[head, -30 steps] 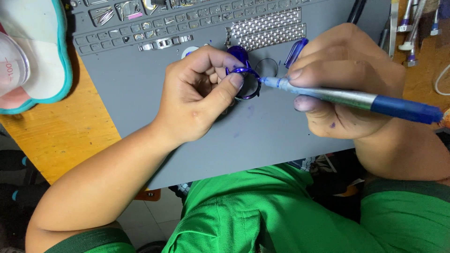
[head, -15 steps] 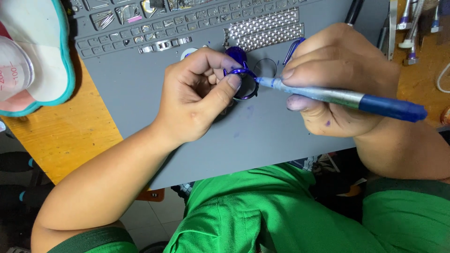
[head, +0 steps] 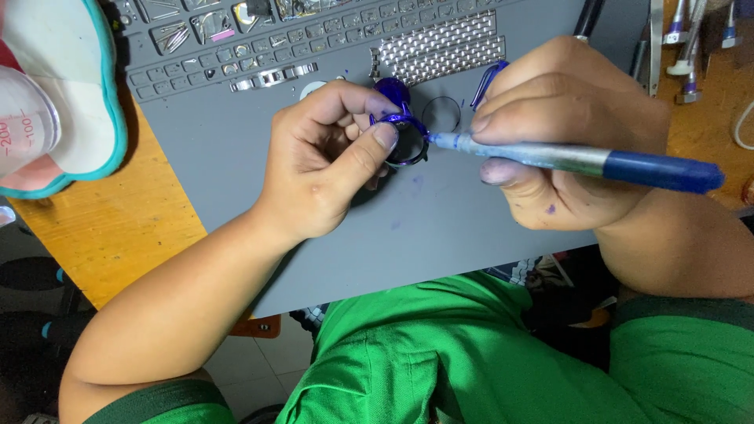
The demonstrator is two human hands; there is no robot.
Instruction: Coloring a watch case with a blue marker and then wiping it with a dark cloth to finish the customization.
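My left hand point(head: 326, 157) pinches a small round metallic blue case point(head: 404, 141) between thumb and fingers, just above the grey work mat point(head: 440, 228). My right hand point(head: 565, 133) grips a blue-and-silver pen-like tool point(head: 581, 161) lying nearly level, its tip touching the right edge of the blue case. A thin ring point(head: 441, 114) lies on the mat just behind the tip. A blue curved piece point(head: 488, 78) shows behind my right fingers. Purple stains mark my fingers and the mat.
The mat's far edge has small compartments point(head: 204, 31) holding metal parts, and a silver mesh band point(head: 440, 51). A white bowl with a teal rim point(head: 71, 102) and a clear measuring cup point(head: 23, 118) sit left on the wooden table point(head: 110, 235). Several tools point(head: 683, 47) lie far right.
Both hands stay on the blue case. My right hand and the tool have shifted slightly left and up; the tool's tip remains at the case's edge.
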